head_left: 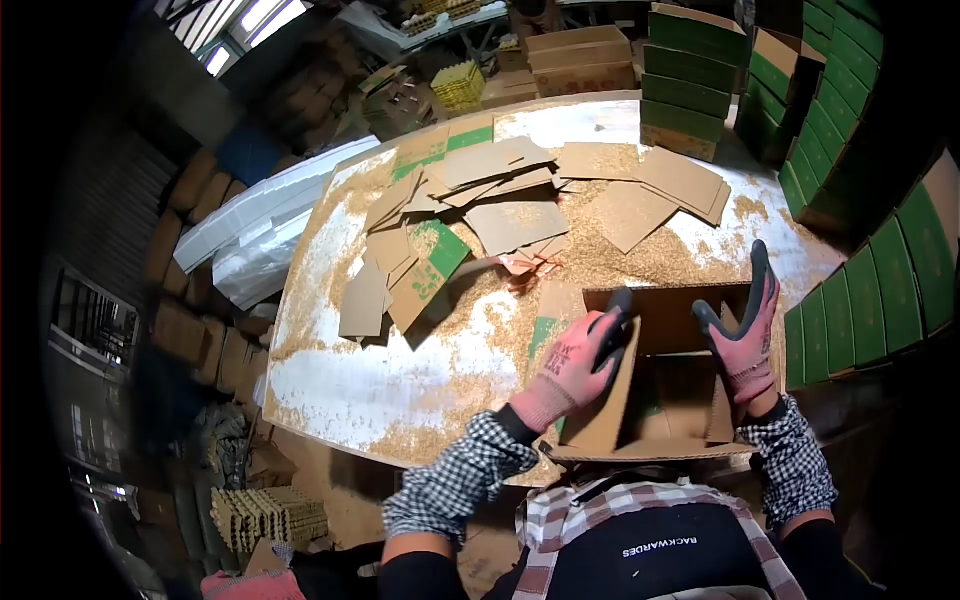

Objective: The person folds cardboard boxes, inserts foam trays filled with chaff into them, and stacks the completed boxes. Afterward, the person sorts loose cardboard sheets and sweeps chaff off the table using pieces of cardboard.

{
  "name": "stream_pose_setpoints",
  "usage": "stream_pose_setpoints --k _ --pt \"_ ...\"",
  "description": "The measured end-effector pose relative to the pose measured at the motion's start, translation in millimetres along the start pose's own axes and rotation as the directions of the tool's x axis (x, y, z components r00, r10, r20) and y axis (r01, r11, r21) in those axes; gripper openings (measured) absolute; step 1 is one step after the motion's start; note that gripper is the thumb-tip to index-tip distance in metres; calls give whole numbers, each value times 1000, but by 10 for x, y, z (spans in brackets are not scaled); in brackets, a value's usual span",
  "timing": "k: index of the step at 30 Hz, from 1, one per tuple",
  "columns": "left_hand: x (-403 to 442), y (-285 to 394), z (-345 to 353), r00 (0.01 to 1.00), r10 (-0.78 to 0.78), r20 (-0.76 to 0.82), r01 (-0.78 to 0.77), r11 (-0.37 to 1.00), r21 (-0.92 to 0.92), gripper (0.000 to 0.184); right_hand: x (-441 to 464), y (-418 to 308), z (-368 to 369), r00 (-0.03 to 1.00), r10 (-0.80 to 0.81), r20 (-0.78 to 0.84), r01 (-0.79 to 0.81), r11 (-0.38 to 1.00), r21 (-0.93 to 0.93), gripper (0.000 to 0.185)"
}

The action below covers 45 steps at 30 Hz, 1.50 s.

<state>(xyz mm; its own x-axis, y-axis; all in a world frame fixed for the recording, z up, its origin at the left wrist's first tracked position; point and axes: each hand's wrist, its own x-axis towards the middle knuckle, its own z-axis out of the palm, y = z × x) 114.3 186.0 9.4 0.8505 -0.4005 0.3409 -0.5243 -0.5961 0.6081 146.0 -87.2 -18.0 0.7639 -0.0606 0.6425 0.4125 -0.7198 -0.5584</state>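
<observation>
An open cardboard box (675,420) stands at the near edge of the table, directly before me. My left hand (578,365), in a pink glove with dark fingertips, is closed on the box's left side panel at its top edge. At the box's right side is my right hand (745,335), gloved alike, with thumb and fingers spread wide apart. Whether its palm touches the right panel I cannot tell. Inside, the box is brown and partly in shadow. Some green-printed cardboard shows beside its left side.
Loose cardboard sheets (515,225) and shavings lie across the white table (400,400). Green boxes are stacked at the back (685,85) and stand in a row at right (880,290). Egg trays (268,518) sit lower left, near another person's pink glove (255,585).
</observation>
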Motion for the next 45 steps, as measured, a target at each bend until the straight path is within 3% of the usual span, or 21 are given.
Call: stream_pose_setpoints --k 2,3,6,8,10,13,16,17,19,21,25,28,29,30,32,33,35,37,41,43,45 --pt "-145 123 -227 941 81 328 -221 881 417 58 16 -115 86 989 -110 101 135 946 -293 85" --pt "-210 98 -107 924 105 368 -222 930 292 58 -22 -331 132 954 97 282 60 865 -498 76" --pt "-177 5 -103 909 74 411 -201 940 277 53 106 -531 141 925 -162 343 319 821 -473 69" --pt "-255 -2 -248 876 172 451 -318 908 271 50 -44 -195 146 919 -1 395 184 886 -425 62" --pt "-436 270 -489 721 -134 680 -236 875 423 68 -121 100 201 942 29 333 127 890 -437 59" --pt "-681 -70 -87 886 -132 445 249 945 -214 87 50 -82 208 960 -85 267 205 862 -464 52" --pt "-446 -467 253 926 -376 -34 367 917 -156 83 428 -397 -151 918 0 397 178 894 -411 46" --pt "-460 -626 446 799 -601 29 565 732 -380 85 375 -523 -298 873 75 482 115 929 -352 45" --pt "-530 -813 539 763 -601 239 415 172 -893 68 -82 -764 -424 782 -89 617 287 930 -229 77" --pt "-274 -654 429 793 -597 117 375 329 -867 62 -653 -623 -491 533 -79 843 371 917 -148 121" --pt "12 -303 252 897 -385 -218 225 821 -524 51 -744 -364 -598 776 -76 626 166 982 -87 121" --pt "90 -149 24 877 126 -464 -128 991 28 43 -1037 -516 -397 927 224 300 -264 960 98 114" --pt "256 240 -118 862 228 -452 -248 969 15 40 -1134 -582 -228 910 338 241 -404 855 325 110" --pt "309 658 -350 963 -216 -160 11 626 -780 39 -1197 -548 -67 827 361 432 -502 819 277 107" --pt "569 468 -363 941 317 121 -244 880 -408 52 -1304 -238 117 737 457 498 -649 686 329 84" --pt "468 709 -218 966 195 173 -154 962 -225 44 -1637 -8 237 736 326 593 -656 130 743 63" --pt "359 650 156 897 265 353 -143 931 -336 44 -1686 249 149 639 355 682 -628 -271 730 49" --pt "227 558 774 672 467 575 -312 883 -352 46 -1216 275 -218 615 583 530 -766 284 576 58" --pt "71 441 347 938 335 92 -243 822 -515 43 -1141 423 -255 587 753 297 -798 599 60 71" --pt "-150 -286 -116 942 -160 -296 4 886 -464 39 -1011 215 -145 717 674 179 -694 714 90 75" --pt "-331 -1225 -179 625 -678 -388 304 669 -679 38 -1196 428 -45 726 679 109 -673 734 -97 76"
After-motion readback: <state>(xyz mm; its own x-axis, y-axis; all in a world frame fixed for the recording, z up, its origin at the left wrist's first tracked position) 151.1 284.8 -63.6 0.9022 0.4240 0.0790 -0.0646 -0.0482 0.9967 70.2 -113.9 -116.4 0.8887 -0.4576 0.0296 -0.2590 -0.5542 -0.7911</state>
